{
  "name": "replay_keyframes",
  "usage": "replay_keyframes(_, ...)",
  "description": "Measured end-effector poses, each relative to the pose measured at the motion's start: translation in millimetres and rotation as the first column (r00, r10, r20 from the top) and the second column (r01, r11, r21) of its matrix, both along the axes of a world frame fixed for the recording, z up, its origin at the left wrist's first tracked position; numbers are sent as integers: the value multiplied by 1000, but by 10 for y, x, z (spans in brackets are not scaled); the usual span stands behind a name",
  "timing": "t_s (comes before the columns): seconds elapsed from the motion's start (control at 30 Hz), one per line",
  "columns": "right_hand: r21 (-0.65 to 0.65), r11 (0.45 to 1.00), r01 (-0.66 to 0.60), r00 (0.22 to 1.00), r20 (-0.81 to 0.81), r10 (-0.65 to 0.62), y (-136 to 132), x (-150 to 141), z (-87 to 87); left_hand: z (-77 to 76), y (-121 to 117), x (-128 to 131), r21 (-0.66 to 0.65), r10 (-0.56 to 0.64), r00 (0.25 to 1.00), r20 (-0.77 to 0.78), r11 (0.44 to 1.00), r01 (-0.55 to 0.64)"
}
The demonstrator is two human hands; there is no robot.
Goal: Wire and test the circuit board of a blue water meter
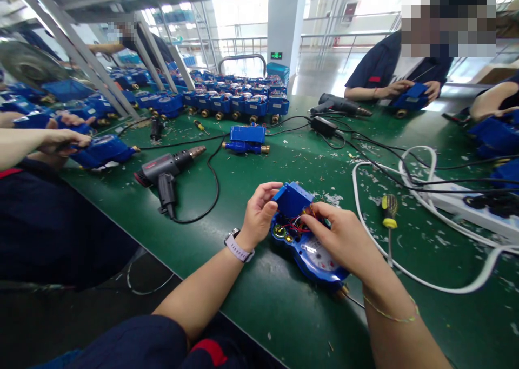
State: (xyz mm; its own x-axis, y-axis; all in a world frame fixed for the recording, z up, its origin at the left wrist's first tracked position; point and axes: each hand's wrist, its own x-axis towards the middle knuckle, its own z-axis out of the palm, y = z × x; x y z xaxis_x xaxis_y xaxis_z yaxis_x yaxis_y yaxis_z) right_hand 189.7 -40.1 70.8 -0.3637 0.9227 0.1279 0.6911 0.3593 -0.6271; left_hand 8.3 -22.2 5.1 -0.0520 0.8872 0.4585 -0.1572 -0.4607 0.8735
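In front of me on the green table lies a blue water meter [302,258] with a round clear dial and exposed coloured wires [298,224]. My left hand [259,215] grips the meter's blue cover [294,198], thumb on its near face, holding it tilted up above the wires. My right hand [344,236] has thumb and forefinger pinched on the wires at the cover's lower right edge. Its other fingertips are partly hidden behind the meter and cover. A brass fitting [344,291] shows at the meter's near end.
A heat gun [168,174] lies left, its cord curling across the table [227,196]. Another blue meter [246,140] sits beyond. A screwdriver [390,212], white cable [360,217] and power strip [478,204] are right. Rows of meters [239,101] stand behind; co-workers handle meters at both sides.
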Motion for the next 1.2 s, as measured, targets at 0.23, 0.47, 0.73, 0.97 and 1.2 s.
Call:
replay_keyframes(0.23,-62,997,-47,943,-331,24,33,63,-9,7,-5,4,6,1,1000,22,1000,-1)
replay_keyframes(0.47,182,983,33,959,-281,20,32,113,23,10,-14,16,3,-8,998,55,1000,8)
replay_keyframes(0.73,173,984,37,933,-358,28,75,153,-18,22,-31,2,-2,5,999,32,1000,-5)
replay_keyframes(0.97,39,999,12,943,-333,1,98,198,17,-5,-28,-5,-25,-1,999,45,1000,3)
replay_keyframes(1.2,-70,996,-50,938,-345,23,100,211,23,-22,-27,-6,-25,-6,998,59,1000,7)
